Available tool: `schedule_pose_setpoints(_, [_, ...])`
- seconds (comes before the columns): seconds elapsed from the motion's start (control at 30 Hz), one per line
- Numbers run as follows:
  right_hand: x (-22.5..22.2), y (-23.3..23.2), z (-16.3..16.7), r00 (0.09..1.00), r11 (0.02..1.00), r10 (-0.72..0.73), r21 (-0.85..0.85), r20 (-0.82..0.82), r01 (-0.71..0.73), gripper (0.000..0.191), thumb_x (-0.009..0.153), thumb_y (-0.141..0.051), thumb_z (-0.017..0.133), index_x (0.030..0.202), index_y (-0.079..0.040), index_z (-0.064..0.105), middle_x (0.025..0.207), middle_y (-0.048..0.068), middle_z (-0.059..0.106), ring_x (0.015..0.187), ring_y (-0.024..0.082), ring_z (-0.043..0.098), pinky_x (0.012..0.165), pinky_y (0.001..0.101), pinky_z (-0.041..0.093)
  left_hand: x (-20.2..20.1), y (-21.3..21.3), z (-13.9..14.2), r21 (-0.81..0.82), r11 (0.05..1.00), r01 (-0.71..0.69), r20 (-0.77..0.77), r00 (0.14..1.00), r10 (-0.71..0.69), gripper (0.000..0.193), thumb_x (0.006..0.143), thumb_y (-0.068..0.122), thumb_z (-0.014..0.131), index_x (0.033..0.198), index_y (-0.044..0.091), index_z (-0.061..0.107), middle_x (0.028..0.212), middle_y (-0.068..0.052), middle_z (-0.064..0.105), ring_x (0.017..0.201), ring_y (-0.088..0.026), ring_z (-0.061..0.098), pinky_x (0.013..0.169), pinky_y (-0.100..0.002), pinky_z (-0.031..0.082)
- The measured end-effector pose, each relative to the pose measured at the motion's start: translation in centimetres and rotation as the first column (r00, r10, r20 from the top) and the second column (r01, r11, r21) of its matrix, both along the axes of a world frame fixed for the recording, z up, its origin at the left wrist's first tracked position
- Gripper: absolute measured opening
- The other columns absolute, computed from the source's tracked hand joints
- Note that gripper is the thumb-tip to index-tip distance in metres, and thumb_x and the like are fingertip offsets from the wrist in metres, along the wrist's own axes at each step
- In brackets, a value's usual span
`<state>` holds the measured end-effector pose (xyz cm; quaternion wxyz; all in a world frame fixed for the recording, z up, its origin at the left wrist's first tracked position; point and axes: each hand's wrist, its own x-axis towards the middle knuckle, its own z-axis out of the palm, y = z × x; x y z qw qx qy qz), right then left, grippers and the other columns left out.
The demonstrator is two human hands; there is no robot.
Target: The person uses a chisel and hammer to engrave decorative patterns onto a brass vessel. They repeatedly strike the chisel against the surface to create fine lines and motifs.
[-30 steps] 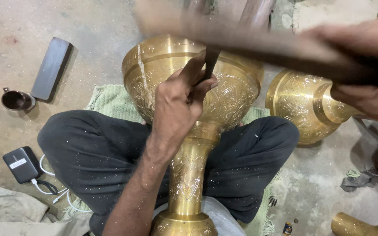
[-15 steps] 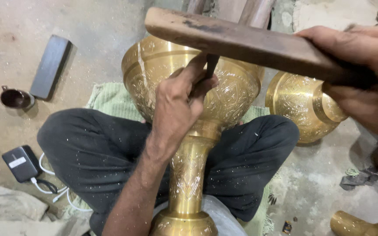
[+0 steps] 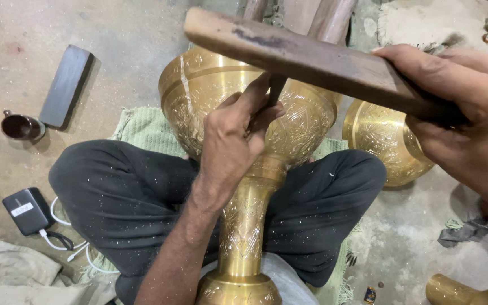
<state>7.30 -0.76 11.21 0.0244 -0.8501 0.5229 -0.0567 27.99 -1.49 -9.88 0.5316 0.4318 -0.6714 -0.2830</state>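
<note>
While the brass vase (image 3: pixel 244 147) is lying across the person's crossed legs (image 3: pixel 114 209), bowl away and stem toward the body, the left hand (image 3: pixel 235 141) is pinching a thin dark chisel (image 3: pixel 274 93) against the engraved bowl, fingers closed tight around it. The right hand (image 3: pixel 458 113) is gripping a long wooden bat (image 3: pixel 312 59), which is hanging flat just above the chisel's top.

As I judge it, the bat's broad face is passing very near the left thumb and knuckles, so a blow landing off the chisel's head could be hitting the fingers. The chisel is sitting on a curved, polished wall; a slanted strike could be making it skid and scratch the pattern. The vase is resting only on the legs and could be rolling under a hard blow.

Round about, a 2nd brass bowl (image 3: pixel 385 147) is sitting on the floor just beside the right knee, near the bat's swing. A green mat (image 3: pixel 142 130) is lying under the legs. To the left, well apart, are a dark flat bar (image 3: pixel 66 85), a small cup (image 3: pixel 21 127) and a black charger (image 3: pixel 26 210) with white cable. Another brass piece (image 3: pixel 458 291) is showing at the lower right corner.
</note>
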Motion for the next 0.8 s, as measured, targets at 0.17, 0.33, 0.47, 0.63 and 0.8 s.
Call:
schedule_pose_setpoints(0.17, [0.7, 0.7, 0.0, 1.0, 1.0, -0.011, -0.018, 0.013, 0.012, 0.064, 0.069, 0.021, 0.073, 0.13, 0.005, 0.067, 0.096, 0.02, 0.07, 0.085, 0.027, 0.069, 0.076, 0.0371, 0.055, 0.4, 0.0, -0.4, 0.023, 0.999, 0.024, -0.018, 1.0, -0.023, 0.034, 0.107, 0.008, 0.068, 0.14, 0.006, 0.058, 0.102, -0.014, 0.078, 0.087, -0.018, 0.08, 0.066, -0.026, 0.07])
schedule_pose_setpoints(0.33, [1.3, 1.3, -0.7, 0.953, 0.99, -0.143, 0.03, 0.269, 0.14, 0.05, 0.091, 0.012, 0.072, 0.139, 0.001, 0.063, 0.105, 0.014, 0.07, 0.092, 0.016, 0.067, 0.079, 0.0283, 0.054, 0.9, 0.4, 0.0, -0.046, 0.998, 0.049, -0.084, 0.995, -0.053, 0.041, 0.109, 0.009, 0.065, 0.148, 0.007, 0.053, 0.105, -0.011, 0.078, 0.095, -0.019, 0.08, 0.077, -0.028, 0.071])
schedule_pose_setpoints(0.47, [0.9, 1.4, -0.9, 1.0, 0.999, -0.009, -0.036, 0.006, 0.009, 0.063, 0.074, 0.018, 0.073, 0.135, 0.004, 0.066, 0.098, 0.02, 0.071, 0.077, 0.02, 0.068, 0.066, 0.0324, 0.056, 1.1, 0.4, 0.2, -0.018, 1.0, 0.018, 0.004, 1.0, -0.018, 0.041, 0.106, 0.011, 0.071, 0.144, 0.008, 0.056, 0.1, -0.011, 0.079, 0.087, -0.018, 0.079, 0.071, -0.029, 0.069])
schedule_pose_setpoints(0.63, [1.1, 1.7, -1.0, 0.962, 0.995, -0.086, 0.069, 0.26, 0.07, 0.052, 0.08, 0.015, 0.066, 0.13, 0.004, 0.063, 0.101, 0.016, 0.068, 0.088, 0.017, 0.067, 0.076, 0.0329, 0.056, 1.3, 0.2, 0.0, -0.037, 0.999, 0.005, 0.02, 1.0, -0.004, 0.048, 0.101, 0.011, 0.073, 0.146, 0.008, 0.055, 0.102, -0.008, 0.079, 0.092, -0.018, 0.079, 0.076, -0.029, 0.068])
schedule_pose_setpoints(0.8, [1.9, 2.0, -0.5, 0.977, 0.989, -0.143, 0.052, 0.155, 0.136, 0.051, 0.085, 0.015, 0.068, 0.135, 0.003, 0.066, 0.086, 0.014, 0.067, 0.071, 0.014, 0.064, 0.063, 0.0305, 0.054, 1.6, 0.3, 0.2, 0.011, 0.997, 0.071, -0.075, 0.995, -0.07, 0.045, 0.1, 0.01, 0.074, 0.142, 0.006, 0.058, 0.096, -0.006, 0.079, 0.085, -0.018, 0.078, 0.071, -0.029, 0.068])
